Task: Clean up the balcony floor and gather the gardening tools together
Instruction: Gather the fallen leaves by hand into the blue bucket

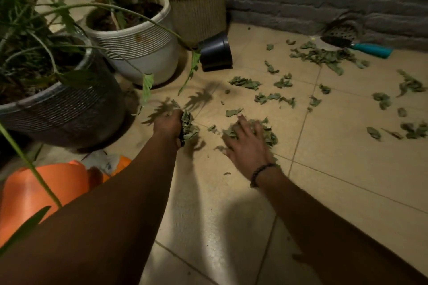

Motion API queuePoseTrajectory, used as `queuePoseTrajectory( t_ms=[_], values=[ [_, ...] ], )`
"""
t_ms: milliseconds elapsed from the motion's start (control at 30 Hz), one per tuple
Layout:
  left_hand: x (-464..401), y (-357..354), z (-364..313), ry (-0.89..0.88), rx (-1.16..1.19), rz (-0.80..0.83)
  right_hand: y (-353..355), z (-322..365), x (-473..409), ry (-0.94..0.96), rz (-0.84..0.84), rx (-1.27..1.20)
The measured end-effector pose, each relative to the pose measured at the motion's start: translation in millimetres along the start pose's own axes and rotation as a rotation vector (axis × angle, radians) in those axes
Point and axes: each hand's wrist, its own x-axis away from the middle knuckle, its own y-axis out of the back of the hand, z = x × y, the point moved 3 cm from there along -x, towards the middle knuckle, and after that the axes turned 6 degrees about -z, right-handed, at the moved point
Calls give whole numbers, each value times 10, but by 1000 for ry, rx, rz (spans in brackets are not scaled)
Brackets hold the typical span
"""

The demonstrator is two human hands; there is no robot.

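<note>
On tiles, left hand gripping leaves, right hand flat

Tiled floor, scattered leaves, perhaps trowel.

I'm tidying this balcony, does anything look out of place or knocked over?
Yes. Dry leaves are scattered across the floor tiles. A small black pot lies tipped on its side beside the wicker planter. A trowel lies loose by the wall.
</note>
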Motion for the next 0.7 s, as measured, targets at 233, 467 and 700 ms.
queuePoseTrajectory(
  t_ms=[233, 467, 700],
  values=[
    [-148, -66, 97, 26, 29, -33, -130, -806, 204, -143, 105, -464],
    [54, -330, 74, 141, 166, 77, -196, -496, 415, -140, -247, -429],
    [315, -723, -49, 135, 257, 126, 344, -759, 183, -1046, -432, -1838]
  ],
)
